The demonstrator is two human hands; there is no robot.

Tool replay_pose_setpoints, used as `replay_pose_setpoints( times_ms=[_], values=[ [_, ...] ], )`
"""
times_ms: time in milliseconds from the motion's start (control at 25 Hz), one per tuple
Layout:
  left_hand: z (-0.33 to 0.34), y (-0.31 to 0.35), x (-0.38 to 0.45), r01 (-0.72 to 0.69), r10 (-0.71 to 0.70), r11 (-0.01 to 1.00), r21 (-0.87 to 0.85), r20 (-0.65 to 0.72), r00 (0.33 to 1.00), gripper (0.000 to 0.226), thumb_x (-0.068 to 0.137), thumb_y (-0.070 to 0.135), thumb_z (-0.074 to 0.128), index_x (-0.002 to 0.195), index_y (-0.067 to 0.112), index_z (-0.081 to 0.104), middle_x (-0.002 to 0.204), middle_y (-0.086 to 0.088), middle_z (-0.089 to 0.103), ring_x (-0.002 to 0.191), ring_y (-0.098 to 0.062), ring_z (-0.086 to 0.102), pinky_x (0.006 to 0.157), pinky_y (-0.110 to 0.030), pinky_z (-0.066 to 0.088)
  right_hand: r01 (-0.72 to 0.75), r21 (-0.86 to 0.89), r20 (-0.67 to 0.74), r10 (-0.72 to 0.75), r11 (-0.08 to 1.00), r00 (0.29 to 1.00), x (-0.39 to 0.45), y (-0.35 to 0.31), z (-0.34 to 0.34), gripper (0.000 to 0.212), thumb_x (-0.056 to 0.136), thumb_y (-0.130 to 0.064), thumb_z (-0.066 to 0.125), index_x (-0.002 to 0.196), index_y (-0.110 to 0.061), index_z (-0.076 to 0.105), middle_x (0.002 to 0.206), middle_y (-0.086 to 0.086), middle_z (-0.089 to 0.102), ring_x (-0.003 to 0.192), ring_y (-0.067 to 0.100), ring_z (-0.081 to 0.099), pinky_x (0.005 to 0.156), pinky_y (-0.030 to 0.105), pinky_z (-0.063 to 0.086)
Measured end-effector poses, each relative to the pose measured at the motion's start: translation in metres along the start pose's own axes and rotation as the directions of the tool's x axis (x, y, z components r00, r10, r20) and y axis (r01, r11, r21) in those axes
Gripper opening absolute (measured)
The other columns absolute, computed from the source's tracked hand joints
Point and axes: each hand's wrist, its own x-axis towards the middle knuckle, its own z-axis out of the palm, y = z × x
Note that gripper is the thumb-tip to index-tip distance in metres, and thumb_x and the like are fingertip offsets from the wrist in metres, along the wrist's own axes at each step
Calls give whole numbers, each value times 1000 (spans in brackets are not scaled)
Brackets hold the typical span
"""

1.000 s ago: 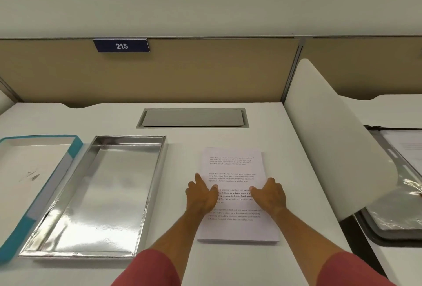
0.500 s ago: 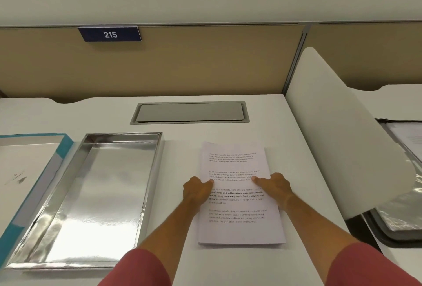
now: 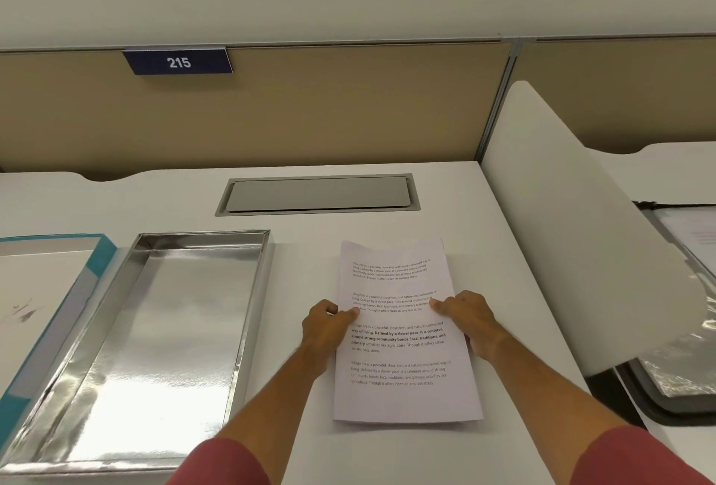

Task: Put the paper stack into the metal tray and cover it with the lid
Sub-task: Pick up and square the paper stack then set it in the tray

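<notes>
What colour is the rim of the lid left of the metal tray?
Teal lid rim, seen in the head view.

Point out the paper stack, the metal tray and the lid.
paper stack (image 3: 403,395), head view, blank lower part of the top sheet.
metal tray (image 3: 170,329), head view, bare shiny floor.
lid (image 3: 35,290), head view, pale inner face.

On the desk (image 3: 294,446), the metal tray (image 3: 162,349) lies at nine o'clock of the paper stack (image 3: 403,399), the lid (image 3: 42,290) beyond.

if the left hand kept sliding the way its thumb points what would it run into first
Its thumb already rests on the paper stack; further right across the sheet, the left hand would probably meet the right hand.
</notes>
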Motion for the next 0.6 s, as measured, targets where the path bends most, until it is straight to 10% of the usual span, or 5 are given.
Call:
replay_pose_setpoints(
  times_ms=[360,600],
  values=[
    [-15,4,10,-4,6,1000,-19,126,992,8,86,12,65,91,7,70,97,-11,75,85,-25,72,83,-45,58,-75,-13,50,76,997,996,4,-2,-7,11,88,-5,57,78,-4,63,81,13,72,63,24,68,54,28,52],
    [-30,35,-12,-215,218,976,-44,77,973,12,88,12,63,100,11,63,98,-8,72,89,-24,71,78,-44,60,199,21,76,-200,980,977,-19,-36,-17,14,92,-5,55,99,-11,65,100,9,73,89,26,71,64,32,57]
  ],
)
